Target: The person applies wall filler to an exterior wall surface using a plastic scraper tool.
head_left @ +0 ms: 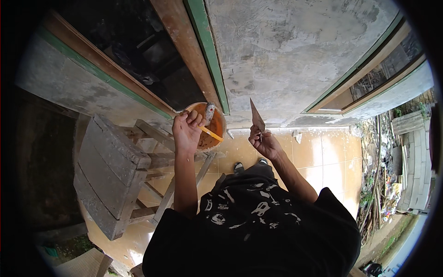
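Note:
My left hand is closed on a yellow bar at the orange-stained bucket by the doorway; I cannot tell whether the bar is its handle or a separate piece. A short white-crusted object with a red spot rests upright at the bucket, just right of my fingers. My right hand grips a thin, pointed metal trowel, its blade pointing up in front of the grey plastered wall.
A stained wooden stand with crossed legs is at my left. Green-edged frames border openings either side of the wall. Tiled floor lies under my feet, a small pale scrap by the wall. Piled sticks and debris line the right edge.

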Demonstrator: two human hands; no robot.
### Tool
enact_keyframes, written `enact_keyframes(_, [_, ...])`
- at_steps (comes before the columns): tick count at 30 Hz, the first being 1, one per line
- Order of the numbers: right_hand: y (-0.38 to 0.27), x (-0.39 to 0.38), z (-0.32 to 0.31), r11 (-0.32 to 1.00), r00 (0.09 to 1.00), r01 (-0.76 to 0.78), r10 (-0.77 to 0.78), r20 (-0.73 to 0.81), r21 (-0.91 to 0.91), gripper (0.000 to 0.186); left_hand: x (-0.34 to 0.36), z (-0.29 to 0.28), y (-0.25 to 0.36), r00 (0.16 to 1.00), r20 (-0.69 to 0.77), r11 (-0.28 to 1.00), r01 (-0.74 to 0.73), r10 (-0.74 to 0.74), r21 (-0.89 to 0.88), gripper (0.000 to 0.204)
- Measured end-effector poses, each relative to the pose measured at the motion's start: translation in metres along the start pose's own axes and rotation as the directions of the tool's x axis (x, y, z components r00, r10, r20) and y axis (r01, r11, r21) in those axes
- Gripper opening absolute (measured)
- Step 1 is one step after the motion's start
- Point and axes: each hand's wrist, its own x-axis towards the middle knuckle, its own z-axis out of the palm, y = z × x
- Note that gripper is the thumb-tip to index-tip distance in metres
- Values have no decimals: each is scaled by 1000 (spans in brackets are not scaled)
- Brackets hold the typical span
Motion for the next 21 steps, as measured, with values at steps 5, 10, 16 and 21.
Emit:
enact_keyframes(5, [11,-3,-1,949,978,136,-173,-112,-284,19,6,-1,-10,1000,-3,1000,2,-2,7,14])
enact_keyframes(10, [19,-10,5,855,975,192,-220,-1,-482,21,17,14,-18,992,-121,994,-38,26,-98,15])
enact_keyframes(16, [47,-16,-7,730,981,116,-189,-36,-674,31,24,7,-30,985,-124,980,-135,117,-144,16])
enact_keyframes(21, [73,2,-14,726,983,34,-148,-107,-687,32,25,-1,-40,969,-128,965,-226,209,-130,14])
